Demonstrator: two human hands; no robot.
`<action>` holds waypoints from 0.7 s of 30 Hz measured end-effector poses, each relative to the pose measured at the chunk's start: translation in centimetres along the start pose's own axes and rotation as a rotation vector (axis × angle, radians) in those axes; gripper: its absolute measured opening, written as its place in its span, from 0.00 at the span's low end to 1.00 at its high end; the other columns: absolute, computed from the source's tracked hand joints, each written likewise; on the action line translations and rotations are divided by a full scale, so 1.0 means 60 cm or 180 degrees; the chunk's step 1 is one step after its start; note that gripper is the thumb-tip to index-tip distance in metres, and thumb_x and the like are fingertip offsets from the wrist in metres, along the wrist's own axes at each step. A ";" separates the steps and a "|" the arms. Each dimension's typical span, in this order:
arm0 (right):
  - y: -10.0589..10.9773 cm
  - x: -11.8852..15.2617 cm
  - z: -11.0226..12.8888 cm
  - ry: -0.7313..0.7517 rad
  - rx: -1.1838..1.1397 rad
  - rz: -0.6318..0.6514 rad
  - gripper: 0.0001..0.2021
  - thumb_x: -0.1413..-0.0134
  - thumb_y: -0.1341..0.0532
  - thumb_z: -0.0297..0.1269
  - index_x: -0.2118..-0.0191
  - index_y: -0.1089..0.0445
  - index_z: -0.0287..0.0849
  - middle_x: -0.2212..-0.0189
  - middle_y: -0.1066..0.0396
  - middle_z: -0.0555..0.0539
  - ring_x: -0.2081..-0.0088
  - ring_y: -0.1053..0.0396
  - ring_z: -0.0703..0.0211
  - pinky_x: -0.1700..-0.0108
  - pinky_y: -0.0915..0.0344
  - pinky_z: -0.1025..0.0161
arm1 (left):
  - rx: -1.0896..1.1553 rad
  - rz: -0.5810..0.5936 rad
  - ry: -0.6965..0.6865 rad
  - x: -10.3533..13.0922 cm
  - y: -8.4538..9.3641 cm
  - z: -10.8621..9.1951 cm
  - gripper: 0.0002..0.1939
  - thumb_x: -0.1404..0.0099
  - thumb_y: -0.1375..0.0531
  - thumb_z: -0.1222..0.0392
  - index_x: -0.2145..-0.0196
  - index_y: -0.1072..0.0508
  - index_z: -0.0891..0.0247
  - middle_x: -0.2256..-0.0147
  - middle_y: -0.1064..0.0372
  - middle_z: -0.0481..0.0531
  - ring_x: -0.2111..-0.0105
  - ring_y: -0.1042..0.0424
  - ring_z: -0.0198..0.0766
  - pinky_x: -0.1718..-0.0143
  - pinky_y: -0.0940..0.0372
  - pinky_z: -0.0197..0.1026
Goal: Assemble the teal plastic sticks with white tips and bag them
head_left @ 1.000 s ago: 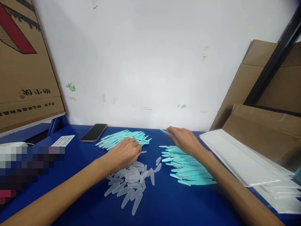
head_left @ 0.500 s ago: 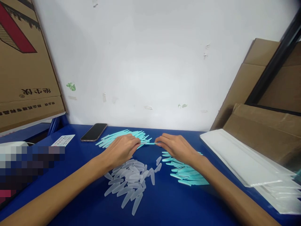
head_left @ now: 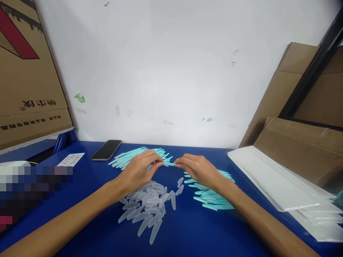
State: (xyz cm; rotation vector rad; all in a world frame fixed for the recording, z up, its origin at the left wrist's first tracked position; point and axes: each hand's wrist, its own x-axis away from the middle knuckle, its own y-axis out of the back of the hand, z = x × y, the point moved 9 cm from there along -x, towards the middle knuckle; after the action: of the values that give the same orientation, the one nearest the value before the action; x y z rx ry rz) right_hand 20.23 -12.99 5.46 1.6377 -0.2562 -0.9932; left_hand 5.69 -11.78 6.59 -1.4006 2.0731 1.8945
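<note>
Slim teal stick between both hands, mid-table

Teal stick (head_left: 172, 164) spans the gap betw. the two hands, near table's far edge, roughly horiz.; R hand (head_left: 197, 167) has thumb + fingertips pinched tight on its R end; L hand (head_left: 142, 166) has thumb + index tips brought together at the L end, practically no gap; can't tell if they actually grip it, fingertips hide that end.

L teal pile (head_left: 124, 157) lies just behind L hand, sticks mostly slanted same way; frosted cap pile (head_left: 152, 201) is in front of L hand, partly under L wrist in view, caps translucent, tapered, overlapping; two loose caps (head_left: 179, 190) sit a bit to R of it; R teal pile (head_left: 211, 198) lies beneath/beside R hand + forearm, partly hidden.

All on blue table (head_left: 187, 232); smartphone (head_left: 106, 150), dark screen up, near L teal pile; printed card (head_left: 71, 159) further L; white plastic sleeves (head_left: 278, 182) stacked at R, well apart from hands; brown cardboard (head_left: 302, 150) behind them; printed carton (head_left: 32, 82) far L; pale wall (head_left: 160, 71) at back, w/ tape scraps.
</note>
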 end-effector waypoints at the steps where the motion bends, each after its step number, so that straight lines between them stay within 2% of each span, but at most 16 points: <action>1: 0.002 0.000 0.005 0.0042 -0.0053 -0.0095 0.14 0.30 0.49 0.40 0.51 0.29 0.43 0.66 0.26 0.47 0.69 0.30 0.62 0.69 0.40 0.66 | 0.0134 -0.0055 0.0052 0.000 0.003 0.001 0.11 0.27 0.47 0.59 0.59 0.25 0.62 0.64 0.27 0.52 0.65 0.31 0.37 0.66 0.36 0.39; 6: 0.012 -0.001 0.021 0.0120 -0.0291 -0.0434 0.14 0.30 0.49 0.40 0.51 0.28 0.42 0.66 0.26 0.46 0.69 0.30 0.62 0.68 0.38 0.66 | 0.0439 -0.0087 0.0116 -0.002 0.004 -0.005 0.11 0.27 0.46 0.58 0.59 0.24 0.61 0.66 0.28 0.50 0.68 0.32 0.36 0.68 0.37 0.38; 14: -0.005 -0.001 0.029 0.0248 -0.0040 -0.0174 0.15 0.30 0.50 0.40 0.51 0.28 0.42 0.67 0.26 0.46 0.70 0.30 0.62 0.69 0.39 0.66 | -0.0186 0.0365 -0.0168 0.005 -0.028 -0.023 0.15 0.25 0.52 0.60 0.52 0.25 0.60 0.66 0.32 0.51 0.67 0.34 0.37 0.70 0.40 0.38; 18: 0.005 -0.009 0.017 -0.0100 0.0245 -0.0034 0.18 0.30 0.51 0.47 0.47 0.30 0.47 0.63 0.23 0.47 0.66 0.26 0.60 0.68 0.37 0.66 | -0.0583 0.0351 -0.0165 0.002 -0.024 -0.014 0.16 0.25 0.53 0.60 0.53 0.26 0.61 0.63 0.30 0.53 0.65 0.32 0.39 0.67 0.38 0.40; 21: 0.028 -0.009 -0.013 -0.0511 0.0583 -0.0080 0.21 0.30 0.53 0.49 0.40 0.36 0.47 0.55 0.24 0.45 0.60 0.25 0.55 0.64 0.34 0.63 | -0.1007 0.0238 -0.0022 -0.003 -0.006 0.014 0.16 0.26 0.53 0.59 0.54 0.26 0.62 0.60 0.27 0.55 0.59 0.30 0.43 0.63 0.36 0.43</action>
State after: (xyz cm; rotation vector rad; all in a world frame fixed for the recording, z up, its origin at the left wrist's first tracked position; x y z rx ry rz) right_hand 21.02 -12.67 7.20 1.7309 -0.4467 -1.1499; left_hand 5.59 -10.98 6.16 -1.3798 1.9112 2.3375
